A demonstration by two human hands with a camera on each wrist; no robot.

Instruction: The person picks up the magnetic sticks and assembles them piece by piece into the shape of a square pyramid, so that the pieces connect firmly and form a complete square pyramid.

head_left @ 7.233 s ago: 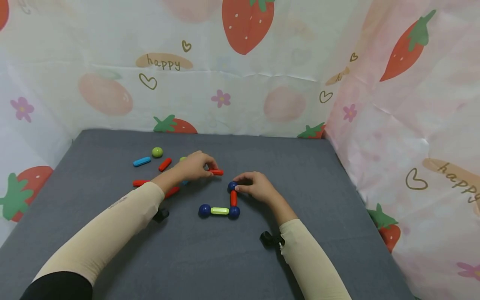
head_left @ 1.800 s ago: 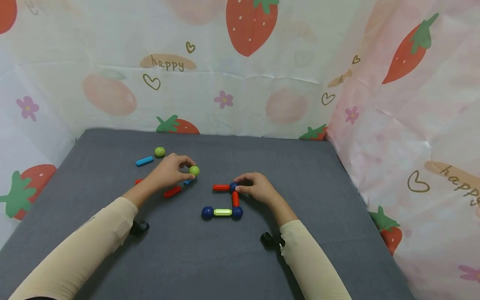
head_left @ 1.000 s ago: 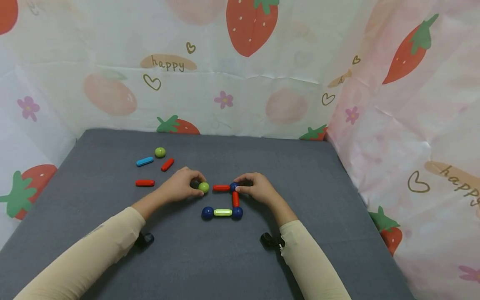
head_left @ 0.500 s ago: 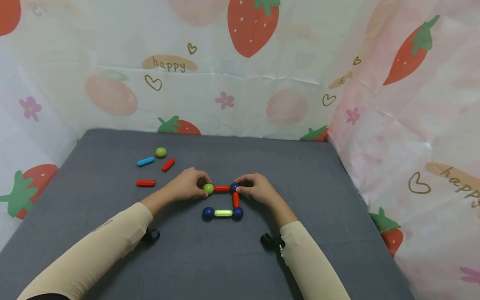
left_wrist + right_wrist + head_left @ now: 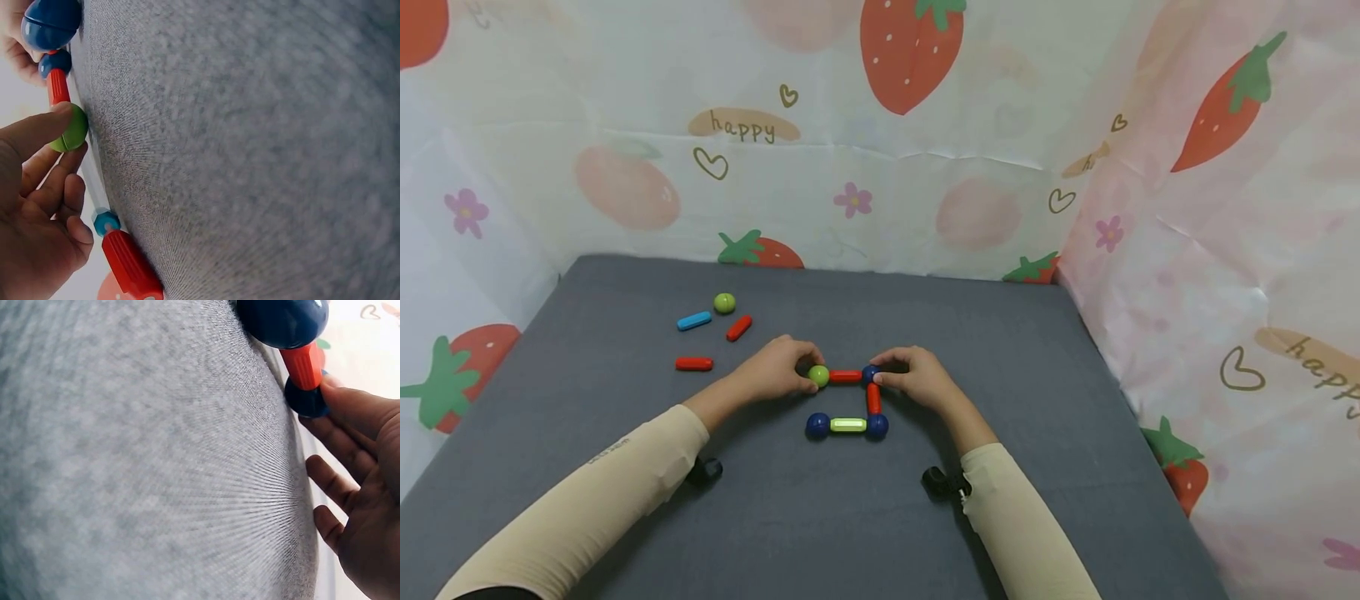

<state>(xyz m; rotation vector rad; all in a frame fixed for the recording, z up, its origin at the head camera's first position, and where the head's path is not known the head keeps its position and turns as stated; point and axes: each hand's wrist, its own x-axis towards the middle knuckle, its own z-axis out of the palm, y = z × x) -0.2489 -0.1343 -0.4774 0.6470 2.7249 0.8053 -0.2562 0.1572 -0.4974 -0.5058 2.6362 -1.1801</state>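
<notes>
My left hand [image 5: 778,368] pinches a green ball [image 5: 818,377] between thumb and fingers, and the ball touches the left end of a red magnetic rod [image 5: 846,377]. At that rod's other end my right hand [image 5: 917,375] holds a dark blue ball [image 5: 870,374]. From there a second red rod [image 5: 874,399] runs toward the front to another dark blue ball [image 5: 877,427]. A light green rod [image 5: 848,425] links it to a third blue ball [image 5: 817,427]. Both pinches show closely in the wrist views.
Left of my left hand lie two red rods [image 5: 694,364], a blue rod [image 5: 694,321] and a green ball [image 5: 724,303]. The left wrist view shows a red rod [image 5: 131,265] with a blue end piece [image 5: 106,222] behind it. A printed cloth [image 5: 880,167] stands behind the grey tabletop [image 5: 850,533].
My left hand has placed a red rod at the held blue ball, picked up a green ball and brought it rightward against that rod's free end. My right hand has stayed put.
</notes>
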